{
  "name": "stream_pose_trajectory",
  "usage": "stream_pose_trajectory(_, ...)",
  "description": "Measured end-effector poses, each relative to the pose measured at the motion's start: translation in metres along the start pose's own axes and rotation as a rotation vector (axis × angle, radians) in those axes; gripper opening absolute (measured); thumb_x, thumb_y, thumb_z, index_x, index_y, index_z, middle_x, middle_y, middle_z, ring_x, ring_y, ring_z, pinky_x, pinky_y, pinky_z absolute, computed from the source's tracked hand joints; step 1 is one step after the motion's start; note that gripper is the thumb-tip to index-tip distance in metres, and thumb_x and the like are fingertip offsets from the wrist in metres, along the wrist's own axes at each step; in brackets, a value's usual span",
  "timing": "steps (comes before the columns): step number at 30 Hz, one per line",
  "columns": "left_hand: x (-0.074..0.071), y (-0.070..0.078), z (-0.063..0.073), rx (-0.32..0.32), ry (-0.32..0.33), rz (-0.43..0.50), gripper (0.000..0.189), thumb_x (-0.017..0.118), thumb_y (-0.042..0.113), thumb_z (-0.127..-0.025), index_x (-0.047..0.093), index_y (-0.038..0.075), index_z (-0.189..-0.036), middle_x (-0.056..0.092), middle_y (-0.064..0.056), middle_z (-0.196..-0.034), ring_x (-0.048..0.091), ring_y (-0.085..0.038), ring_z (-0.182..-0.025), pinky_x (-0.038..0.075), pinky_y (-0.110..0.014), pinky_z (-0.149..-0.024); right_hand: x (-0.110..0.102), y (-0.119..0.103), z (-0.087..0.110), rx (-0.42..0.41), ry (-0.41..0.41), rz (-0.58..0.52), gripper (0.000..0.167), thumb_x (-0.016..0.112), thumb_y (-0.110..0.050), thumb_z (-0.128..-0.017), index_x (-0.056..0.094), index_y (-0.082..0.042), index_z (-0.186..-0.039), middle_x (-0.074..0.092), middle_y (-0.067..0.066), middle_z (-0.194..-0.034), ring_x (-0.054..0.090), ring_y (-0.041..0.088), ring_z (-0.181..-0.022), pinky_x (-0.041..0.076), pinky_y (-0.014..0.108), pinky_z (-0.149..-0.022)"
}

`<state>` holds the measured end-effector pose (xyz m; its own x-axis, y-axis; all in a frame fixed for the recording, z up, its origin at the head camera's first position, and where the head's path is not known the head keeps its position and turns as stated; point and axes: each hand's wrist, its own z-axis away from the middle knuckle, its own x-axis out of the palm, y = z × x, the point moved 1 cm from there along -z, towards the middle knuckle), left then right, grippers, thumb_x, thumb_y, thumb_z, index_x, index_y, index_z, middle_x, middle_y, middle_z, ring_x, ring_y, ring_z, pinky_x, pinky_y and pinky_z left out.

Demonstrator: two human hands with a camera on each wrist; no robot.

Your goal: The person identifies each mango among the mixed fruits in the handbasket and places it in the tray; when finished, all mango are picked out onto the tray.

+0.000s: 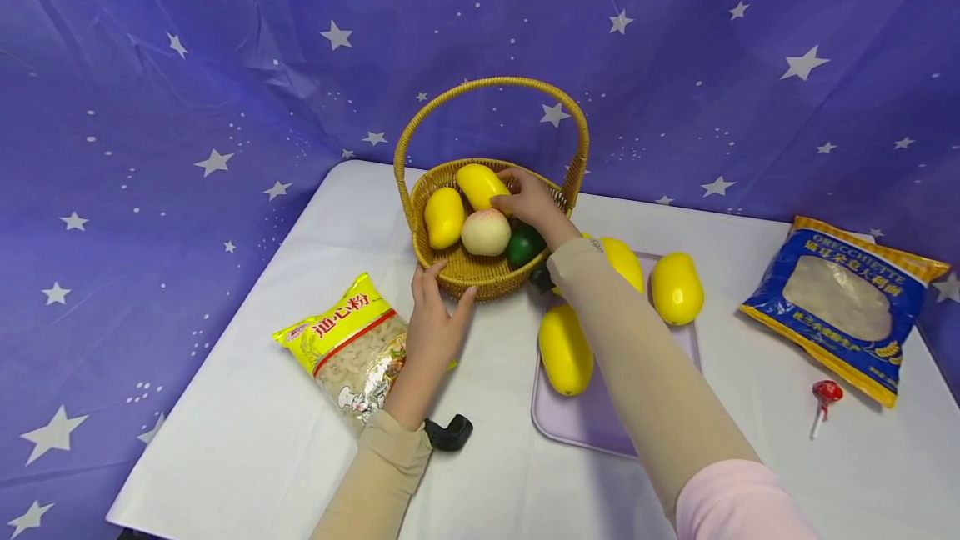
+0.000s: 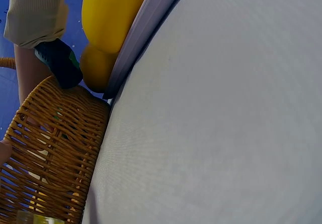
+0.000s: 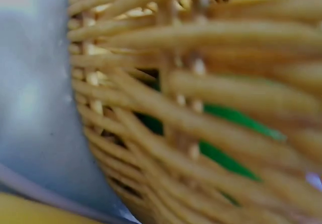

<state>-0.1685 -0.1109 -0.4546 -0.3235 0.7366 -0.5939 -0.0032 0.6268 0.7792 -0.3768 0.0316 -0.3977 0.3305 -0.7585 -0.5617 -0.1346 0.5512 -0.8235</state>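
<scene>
A wicker basket [image 1: 487, 283] with a tall arched handle holds two yellow mangoes, a pale peach [image 1: 486, 233] and a dark green fruit [image 1: 526, 247]. Reaching over its right side, my right hand [image 1: 531, 205] pinches the end of the rear mango [image 1: 480, 185] between thumb and fingers. The other mango [image 1: 445, 218] lies at the left inside. My left hand [image 1: 437, 325] touches the basket's front left rim, fingers extended and thumb spread. In the right wrist view, basket weave [image 3: 201, 83] fills most of the picture and hides the right hand.
A lilac tray [image 1: 600, 432] bears several mangoes [image 1: 566, 351], partly covered by my right forearm. To the left lies a macaroni bag [image 1: 360, 357], partly behind my left hand. A blue orecchiette bag [image 1: 840, 302] and a red lollipop [image 1: 827, 392] lie at the right.
</scene>
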Motion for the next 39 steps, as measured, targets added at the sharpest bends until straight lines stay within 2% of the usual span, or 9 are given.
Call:
stream_pose_trajectory(6, 0.001, 0.000, -0.001, 0.000, -0.004, -0.001, 0.066, 0.049, 0.055, -0.096, 0.030, 0.016, -0.145, 0.013, -0.019, -0.156, 0.048, -0.022, -0.056, 0.040, -0.037, -0.050, -0.006, -0.001, 0.007, 0.001, 0.039, -0.047, 0.050, 0.068, -0.025, -0.092, 0.049, -0.014, -0.137, 0.053, 0.013, -0.118, 0.056, 0.028, -0.094, 0.052, 0.043, -0.078)
stream_pose_trajectory(12, 0.000, -0.002, -0.001, -0.003, 0.000, 0.002, 0.067, 0.050, 0.055, -0.096, 0.030, 0.016, -0.146, 0.013, -0.019, -0.156, 0.049, -0.022, -0.056, 0.040, -0.038, -0.049, -0.012, -0.005, 0.016, -0.031, 0.098, -0.171, 0.049, 0.071, -0.028, -0.090, 0.053, -0.020, -0.135, 0.056, 0.011, -0.112, 0.059, 0.025, -0.094, 0.053, 0.045, -0.081)
stream_pose_trajectory(16, 0.001, -0.001, -0.001, -0.005, -0.004, 0.006, 0.068, 0.049, 0.056, -0.095, 0.029, 0.016, -0.146, 0.012, -0.019, -0.156, 0.049, -0.024, -0.056, 0.039, -0.038, -0.050, -0.017, -0.007, 0.030, -0.057, 0.131, -0.255, 0.049, 0.073, -0.029, -0.088, 0.055, -0.022, -0.133, 0.057, 0.009, -0.115, 0.059, 0.023, -0.100, 0.053, 0.042, -0.081)
stream_pose_trajectory(22, 0.001, -0.001, 0.000, -0.014, -0.015, 0.009, 0.069, 0.046, 0.059, -0.095, 0.027, 0.018, -0.147, 0.011, -0.019, -0.157, 0.049, -0.024, -0.055, 0.039, -0.038, -0.050, -0.025, -0.005, 0.059, -0.083, 0.156, -0.337, 0.051, 0.074, -0.032, -0.086, 0.056, -0.027, -0.133, 0.057, 0.007, -0.116, 0.057, 0.022, -0.098, 0.054, 0.039, -0.077)
stream_pose_trajectory(28, 0.005, 0.000, -0.002, -0.008, -0.019, 0.006, 0.068, 0.046, 0.058, -0.095, 0.027, 0.018, -0.147, 0.011, -0.018, -0.157, 0.048, -0.024, -0.055, 0.039, -0.038, -0.049, -0.039, 0.000, 0.094, -0.138, 0.180, -0.389, 0.049, 0.075, -0.028, -0.086, 0.057, -0.025, -0.132, 0.056, 0.009, -0.111, 0.060, 0.026, -0.091, 0.054, 0.043, -0.076)
stream_pose_trajectory(32, 0.007, 0.001, -0.004, -0.015, -0.020, 0.014, 0.069, 0.046, 0.060, -0.095, 0.027, 0.019, -0.147, 0.011, -0.017, -0.157, 0.048, -0.025, -0.055, 0.039, -0.038, -0.049, -0.050, 0.001, 0.121, -0.157, 0.209, -0.404, 0.049, 0.074, -0.028, -0.087, 0.056, -0.025, -0.132, 0.057, 0.009, -0.113, 0.060, 0.026, -0.093, 0.053, 0.046, -0.078)
stream_pose_trajectory(39, 0.004, 0.001, -0.001, -0.034, -0.022, 0.013, 0.070, 0.045, 0.061, -0.094, 0.027, 0.019, -0.147, 0.012, -0.015, -0.157, 0.049, -0.027, -0.057, 0.039, -0.039, -0.050, -0.064, 0.013, 0.167, -0.139, 0.282, -0.450, 0.049, 0.072, -0.021, -0.089, 0.055, -0.021, -0.135, 0.057, 0.011, -0.116, 0.059, 0.027, -0.095, 0.055, 0.036, -0.076)
